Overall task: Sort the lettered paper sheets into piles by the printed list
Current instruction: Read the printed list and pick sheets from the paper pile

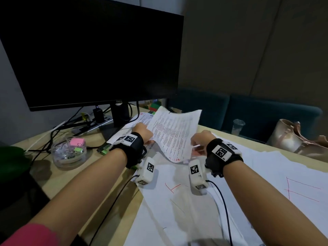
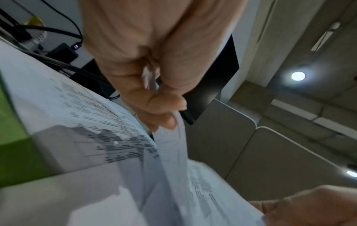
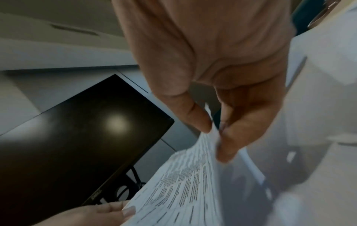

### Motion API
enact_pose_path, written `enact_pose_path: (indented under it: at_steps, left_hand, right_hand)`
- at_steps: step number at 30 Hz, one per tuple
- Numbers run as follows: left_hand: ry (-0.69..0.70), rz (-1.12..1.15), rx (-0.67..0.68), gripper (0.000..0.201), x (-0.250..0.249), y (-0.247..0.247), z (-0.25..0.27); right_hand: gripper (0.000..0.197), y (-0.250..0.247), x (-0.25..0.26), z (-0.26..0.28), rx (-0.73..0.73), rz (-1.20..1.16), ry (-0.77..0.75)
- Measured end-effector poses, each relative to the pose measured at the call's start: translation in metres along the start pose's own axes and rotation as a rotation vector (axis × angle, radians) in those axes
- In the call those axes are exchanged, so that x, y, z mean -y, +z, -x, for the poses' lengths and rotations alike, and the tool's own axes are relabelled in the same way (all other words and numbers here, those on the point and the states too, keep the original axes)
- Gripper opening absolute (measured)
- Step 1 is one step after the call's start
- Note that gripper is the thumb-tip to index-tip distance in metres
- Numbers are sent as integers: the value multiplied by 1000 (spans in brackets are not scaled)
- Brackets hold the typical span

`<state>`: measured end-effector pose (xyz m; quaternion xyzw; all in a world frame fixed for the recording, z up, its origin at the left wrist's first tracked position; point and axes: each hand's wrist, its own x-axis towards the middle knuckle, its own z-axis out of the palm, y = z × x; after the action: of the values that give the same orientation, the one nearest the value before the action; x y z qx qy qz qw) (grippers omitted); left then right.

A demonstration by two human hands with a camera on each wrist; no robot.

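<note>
A printed sheet (image 1: 175, 132) full of small text hangs curved in the air above the desk, with red handwriting near its lower edge. My left hand (image 1: 142, 131) pinches its left edge; the left wrist view shows the fingers (image 2: 154, 97) curled round the paper (image 2: 173, 152). My right hand (image 1: 200, 139) pinches the right edge between thumb and fingers (image 3: 224, 137) in the right wrist view, the sheet (image 3: 183, 183) drooping below. Another printed sheet (image 1: 140, 119) lies under the left hand. White sheets with large red letters (image 1: 301, 190) cover the desk.
A dark monitor (image 1: 92, 55) stands at the back left with cables and a power strip (image 1: 99, 121) below it. A glass bowl (image 1: 69, 153) of clips and coloured notes sits at left. A plastic cup (image 1: 238, 126) and a beige bag (image 1: 291, 137) lie at right.
</note>
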<state>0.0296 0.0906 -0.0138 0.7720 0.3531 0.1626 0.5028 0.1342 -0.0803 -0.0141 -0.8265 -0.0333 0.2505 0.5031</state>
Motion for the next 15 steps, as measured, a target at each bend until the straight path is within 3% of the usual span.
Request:
enact_pose_path:
  at_steps: [2, 5, 6, 10, 15]
  left_hand:
    - [7, -66, -4, 39, 11, -1, -6]
    - [-36, -196, -73, 38, 20, -9, -12]
    - [-39, -297, -110, 40, 23, -13, -14]
    - [60, -674, -186, 49, 28, -25, -19]
    - [68, -910, -196, 35, 32, -35, -21]
  right_hand:
    - [22, 9, -3, 1, 62, 58, -39]
    - [57, 24, -4, -2, 15, 174, -123]
    - [57, 28, -3, -1, -32, 224, -163]
    - [31, 50, 1, 7, -48, 275, -281]
    - [26, 72, -1, 3, 28, 489, -380]
